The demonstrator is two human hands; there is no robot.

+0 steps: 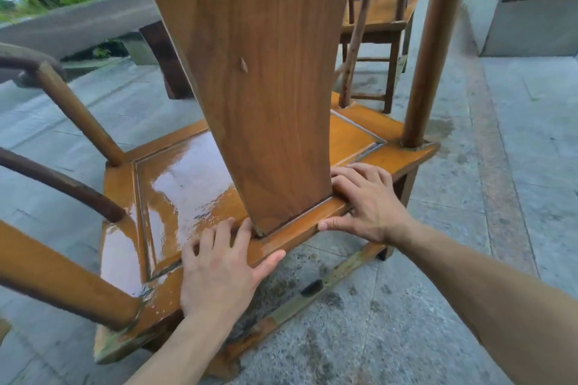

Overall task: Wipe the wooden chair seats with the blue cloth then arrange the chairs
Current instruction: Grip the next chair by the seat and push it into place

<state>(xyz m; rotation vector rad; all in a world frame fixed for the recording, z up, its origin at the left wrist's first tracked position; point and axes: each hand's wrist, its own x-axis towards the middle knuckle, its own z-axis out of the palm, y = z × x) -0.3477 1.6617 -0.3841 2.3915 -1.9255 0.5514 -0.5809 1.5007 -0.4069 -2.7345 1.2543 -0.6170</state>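
A wooden armchair stands right in front of me, seen from behind its broad back splat (250, 72). Its seat (181, 184) is wet and glossy. My left hand (219, 269) grips the seat's rear rail left of the splat, fingers on top and thumb wrapped over the outer edge. My right hand (366, 200) grips the same rail right of the splat, thumb along the rail's outer face. A second wooden chair (375, 19) stands farther back. No blue cloth is in view.
The chair's curved arms (62, 184) and posts (438, 40) rise on both sides. A dark table leg (165, 59) stands behind on the left. A stone bench (531, 9) sits at the upper right. Grey paving (406, 322) lies all around, with trees beyond.
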